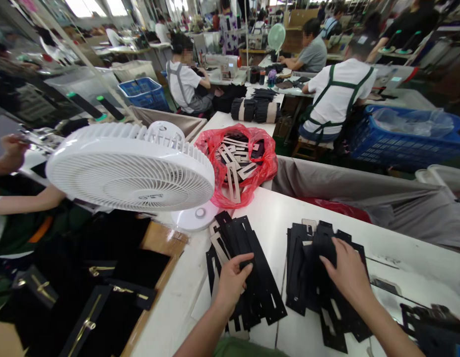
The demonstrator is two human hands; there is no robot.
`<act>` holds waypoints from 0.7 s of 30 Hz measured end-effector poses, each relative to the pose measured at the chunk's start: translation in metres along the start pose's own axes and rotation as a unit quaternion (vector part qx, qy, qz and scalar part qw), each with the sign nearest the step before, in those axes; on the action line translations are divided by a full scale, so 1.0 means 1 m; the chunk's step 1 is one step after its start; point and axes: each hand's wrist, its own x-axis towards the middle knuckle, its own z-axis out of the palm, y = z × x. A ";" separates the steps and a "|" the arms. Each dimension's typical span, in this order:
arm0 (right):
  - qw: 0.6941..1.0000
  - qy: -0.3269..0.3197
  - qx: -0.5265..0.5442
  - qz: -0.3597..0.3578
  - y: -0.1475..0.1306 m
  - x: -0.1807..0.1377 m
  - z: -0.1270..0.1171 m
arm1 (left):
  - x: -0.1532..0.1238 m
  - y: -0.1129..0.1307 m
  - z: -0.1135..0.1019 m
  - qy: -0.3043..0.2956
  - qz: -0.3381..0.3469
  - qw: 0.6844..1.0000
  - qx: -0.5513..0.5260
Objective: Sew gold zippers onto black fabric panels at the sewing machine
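My left hand (231, 282) is over a fanned pile of black flat strips (257, 267). Its thumb and index finger are slightly apart, with nothing visible between the tips; the other fingers curl partly out of sight. My right hand (347, 270) grips a black strip (322, 248) on a second pile, thumb on the near side and some fingertips hidden by the strip. Both piles hold strips with slots and small holes, and beige backing pieces (219, 246) show among the left ones.
A white fan (133, 171) stands at the left, beside a red plastic bag (265, 166) of slotted pieces. Black pieces with gold zippers (89, 325) lie at lower left. More black parts (434, 322) are at right on the white table (170, 312). Co-workers sit beyond a grey cloth-lined trough (326, 186).
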 end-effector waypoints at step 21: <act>0.894 -0.316 0.299 0.109 -0.045 -0.049 0.085 | -0.013 -0.002 -0.007 -0.018 0.042 0.998 -0.047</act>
